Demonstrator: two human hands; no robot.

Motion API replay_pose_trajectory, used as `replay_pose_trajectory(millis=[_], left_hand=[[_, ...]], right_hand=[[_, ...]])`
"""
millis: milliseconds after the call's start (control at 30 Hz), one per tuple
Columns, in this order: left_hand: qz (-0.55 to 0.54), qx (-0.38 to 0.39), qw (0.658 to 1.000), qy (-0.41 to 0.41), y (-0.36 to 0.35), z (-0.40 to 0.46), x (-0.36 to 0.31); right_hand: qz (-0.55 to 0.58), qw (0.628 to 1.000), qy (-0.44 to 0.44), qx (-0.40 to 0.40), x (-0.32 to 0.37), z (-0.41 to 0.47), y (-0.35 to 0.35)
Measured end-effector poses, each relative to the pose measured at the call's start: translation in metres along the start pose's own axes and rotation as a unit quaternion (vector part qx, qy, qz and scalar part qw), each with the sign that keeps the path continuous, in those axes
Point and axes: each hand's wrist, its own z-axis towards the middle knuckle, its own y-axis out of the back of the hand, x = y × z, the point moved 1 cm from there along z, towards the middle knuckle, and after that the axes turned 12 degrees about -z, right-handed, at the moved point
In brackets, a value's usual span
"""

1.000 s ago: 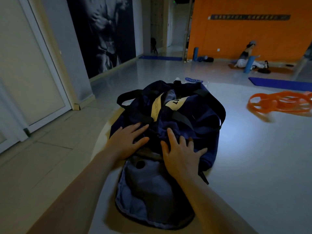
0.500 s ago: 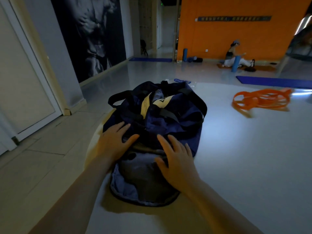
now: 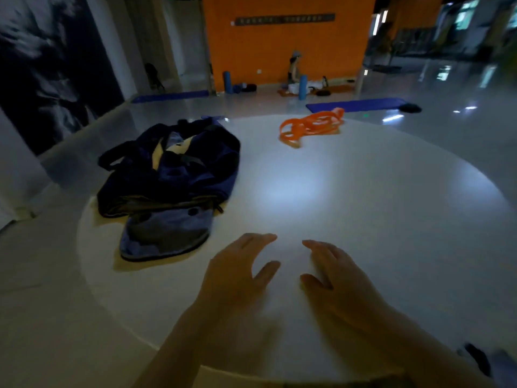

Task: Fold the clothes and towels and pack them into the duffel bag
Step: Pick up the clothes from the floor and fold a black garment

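Hovering low at frame centre, left hand and right hand spread empty-fingered, navy duffel bag upper left.

The duffel bag at the table's far left edge is dark navy, with a pale cream panel near its top and black straps. Its opened flap, toward the near left edge, shows a lighter grey-blue lining with dark round spots. The round table is white. Near its far edge lies a tangle of bright orange bands. Beyond, the wall is orange and the floor mat deep blue.
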Motion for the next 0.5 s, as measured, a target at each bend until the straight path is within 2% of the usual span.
replay_pose_trajectory(millis=[133, 267, 400, 500], left_hand=[[-0.046, 0.019, 0.998, -0.023, -0.065, -0.011, -0.074], [-0.092, 0.051, 0.993, -0.057, -0.117, -0.026, -0.133], [-0.089, 0.134, 0.978, -0.136, -0.171, -0.041, -0.183], [-0.085, 0.243, 0.95, -0.178, -0.219, -0.052, -0.209]], right_hand=[[-0.051, 0.997, -0.047, -0.024, -0.041, -0.075, 0.031], [-0.075, 0.977, -0.104, -0.171, -0.097, -0.151, 0.055], [-0.024, 0.937, -0.213, -0.275, -0.158, -0.218, 0.059], [-0.035, 0.898, -0.307, -0.313, -0.195, -0.264, 0.043]])
